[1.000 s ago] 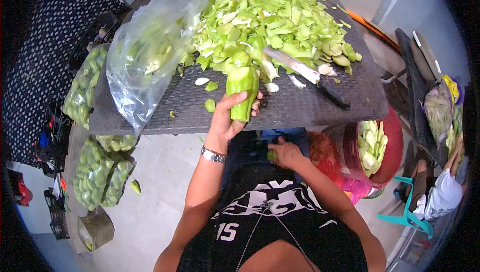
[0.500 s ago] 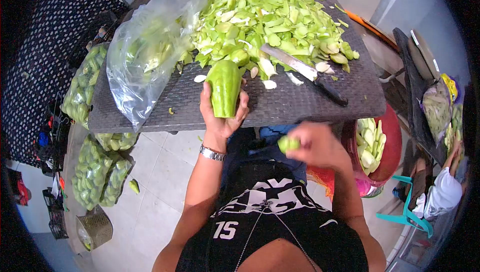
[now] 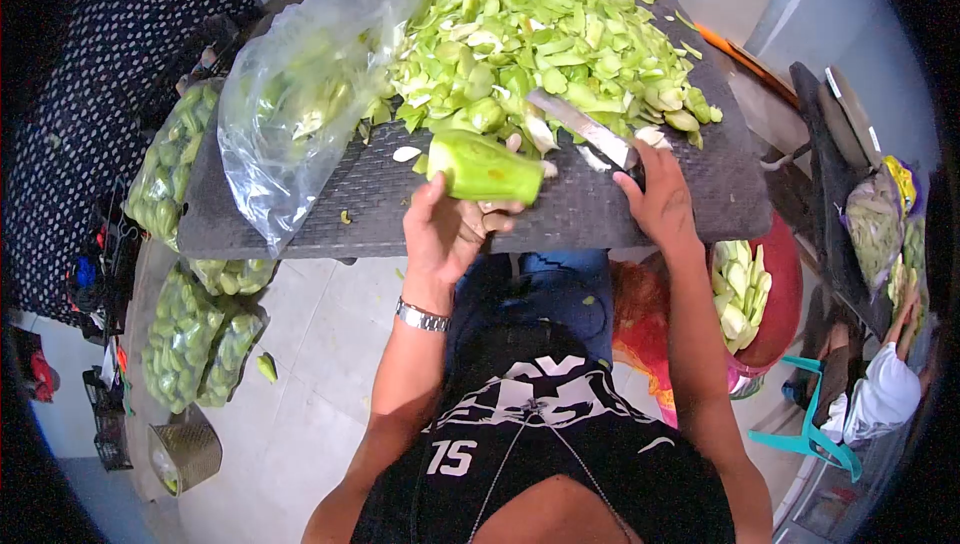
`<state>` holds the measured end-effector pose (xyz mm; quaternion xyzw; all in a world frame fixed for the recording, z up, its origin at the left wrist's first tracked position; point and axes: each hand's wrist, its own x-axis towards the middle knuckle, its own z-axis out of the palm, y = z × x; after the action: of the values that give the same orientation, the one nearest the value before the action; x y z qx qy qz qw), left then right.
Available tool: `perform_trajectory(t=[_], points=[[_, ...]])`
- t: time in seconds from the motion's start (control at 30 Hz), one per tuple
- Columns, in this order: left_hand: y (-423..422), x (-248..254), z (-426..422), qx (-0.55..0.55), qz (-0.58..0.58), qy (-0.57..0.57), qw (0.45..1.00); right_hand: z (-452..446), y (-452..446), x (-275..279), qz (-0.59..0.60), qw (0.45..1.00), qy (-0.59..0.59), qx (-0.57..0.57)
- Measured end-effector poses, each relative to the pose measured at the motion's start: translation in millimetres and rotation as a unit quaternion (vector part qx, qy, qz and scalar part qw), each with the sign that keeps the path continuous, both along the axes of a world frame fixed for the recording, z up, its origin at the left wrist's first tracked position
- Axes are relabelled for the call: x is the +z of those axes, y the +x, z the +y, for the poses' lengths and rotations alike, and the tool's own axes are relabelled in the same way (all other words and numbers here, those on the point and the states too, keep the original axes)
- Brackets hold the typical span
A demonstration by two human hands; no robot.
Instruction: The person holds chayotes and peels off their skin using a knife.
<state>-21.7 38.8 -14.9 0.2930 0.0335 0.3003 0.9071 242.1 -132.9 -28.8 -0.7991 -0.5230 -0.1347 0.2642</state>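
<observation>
My left hand [image 3: 447, 229] is wrapped from below round a green chayote [image 3: 485, 166], which lies on its side with a cut end pointing right. At the right of the table, the fingers and thumb of my right hand [image 3: 658, 189] close on the handle of a knife [image 3: 585, 127]. The knife's blade points up and left, against a large heap of green peelings [image 3: 545, 39]. Most of the handle is hidden under that hand. A few pale seeds, one of them a white seed [image 3: 406, 154], lie near the chayote.
A clear plastic bag [image 3: 265, 169] lies on the left of the dark woven table [image 3: 350, 219]. Bags of chayotes [image 3: 180, 334] stand on the floor at left. Below right, a red bucket [image 3: 785, 284] holds pale cut pieces. Another person [image 3: 885, 394] sits far right beside a teal stool [image 3: 815, 444].
My right hand has moved up from over my lap to the knife; the small green piece it held is gone from it. My left hand has tipped the chayote from upright onto its side.
</observation>
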Motion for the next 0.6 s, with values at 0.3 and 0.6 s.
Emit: perform_trajectory(t=[0.3,0.6], points=[[12,11,-27,-0.036,0.019,-0.194,0.980,-9,-28,40,0.211,0.974,-0.026,-0.078],[27,18,-49,0.025,0.108,-0.201,0.973,-18,-109,78,0.195,0.973,-0.019,0.125]])
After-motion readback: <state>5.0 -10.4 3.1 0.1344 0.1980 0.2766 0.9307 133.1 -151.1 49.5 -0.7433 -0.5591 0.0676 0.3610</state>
